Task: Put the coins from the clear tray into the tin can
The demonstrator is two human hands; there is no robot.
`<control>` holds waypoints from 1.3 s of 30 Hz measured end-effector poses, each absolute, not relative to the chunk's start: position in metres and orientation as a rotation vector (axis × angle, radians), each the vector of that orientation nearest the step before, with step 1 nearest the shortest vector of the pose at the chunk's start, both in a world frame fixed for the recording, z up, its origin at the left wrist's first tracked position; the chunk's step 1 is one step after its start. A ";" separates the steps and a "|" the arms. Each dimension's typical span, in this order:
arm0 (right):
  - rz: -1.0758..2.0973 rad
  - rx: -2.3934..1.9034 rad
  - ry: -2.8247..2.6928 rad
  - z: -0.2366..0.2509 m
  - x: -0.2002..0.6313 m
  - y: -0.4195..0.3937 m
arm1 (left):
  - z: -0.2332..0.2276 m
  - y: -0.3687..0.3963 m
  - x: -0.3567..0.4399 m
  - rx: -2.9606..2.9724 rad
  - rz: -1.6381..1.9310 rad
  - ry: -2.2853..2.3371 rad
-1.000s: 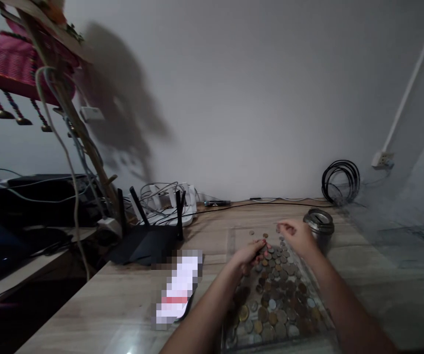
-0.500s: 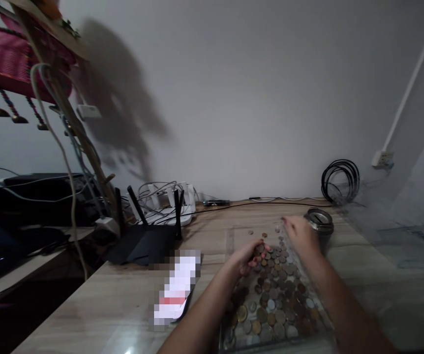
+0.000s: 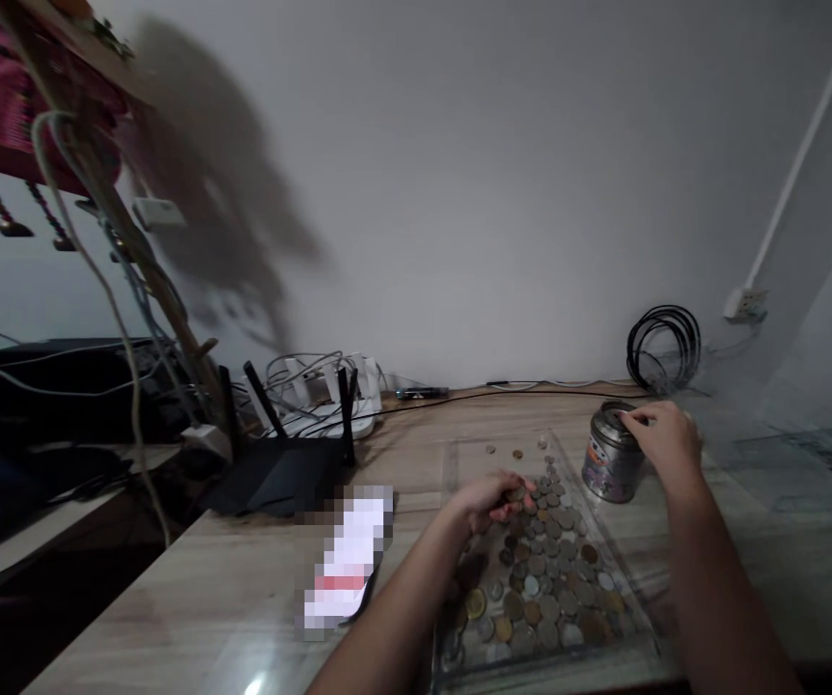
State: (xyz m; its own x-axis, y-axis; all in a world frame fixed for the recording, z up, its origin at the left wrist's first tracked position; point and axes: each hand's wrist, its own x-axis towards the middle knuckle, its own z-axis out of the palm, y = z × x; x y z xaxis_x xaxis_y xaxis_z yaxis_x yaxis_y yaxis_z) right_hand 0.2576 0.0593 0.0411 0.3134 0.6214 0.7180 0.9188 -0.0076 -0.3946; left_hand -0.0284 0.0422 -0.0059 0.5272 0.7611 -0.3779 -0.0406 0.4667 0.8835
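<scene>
Fingertips of the right hand (image 3: 666, 439) pinch together over the mouth of a small metal tin (image 3: 610, 454); whether a coin sits between them is too blurred to tell. The tin stands upright on the wooden desk (image 3: 242, 598), just beside the right edge of a clear tray (image 3: 452, 463). The left hand (image 3: 492, 497) is curled, its fingers resting on the coins (image 3: 542, 579) spread flat across that tray; whether it holds any I cannot tell. Left of the tray lies a phone (image 3: 347, 560), with a black router (image 3: 278, 468) behind it. A coil of black cable (image 3: 662, 347) leans against the wall beyond the tin.
</scene>
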 end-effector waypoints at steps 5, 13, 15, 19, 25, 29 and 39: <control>-0.418 -1.297 -1.342 0.045 0.214 0.046 | -0.005 0.043 -0.028 1.005 0.672 0.902; 0.465 -1.187 -2.102 0.000 0.119 0.047 | -0.008 0.045 -0.030 1.072 0.767 1.027; 0.600 -1.176 -2.083 -0.008 0.116 0.051 | -0.008 0.045 -0.030 1.106 0.730 1.066; 0.819 -1.130 -1.997 -0.017 0.119 0.056 | -0.005 0.043 -0.029 1.215 0.623 1.078; 0.489 -1.203 -2.017 -0.002 0.125 0.050 | -0.001 0.040 -0.027 1.082 0.637 1.037; -0.106 -1.291 -1.707 0.036 0.170 0.046 | -0.002 0.041 -0.028 0.996 0.620 0.968; -0.306 -1.915 -1.427 0.054 0.252 0.059 | -0.001 0.042 -0.032 1.013 0.477 0.874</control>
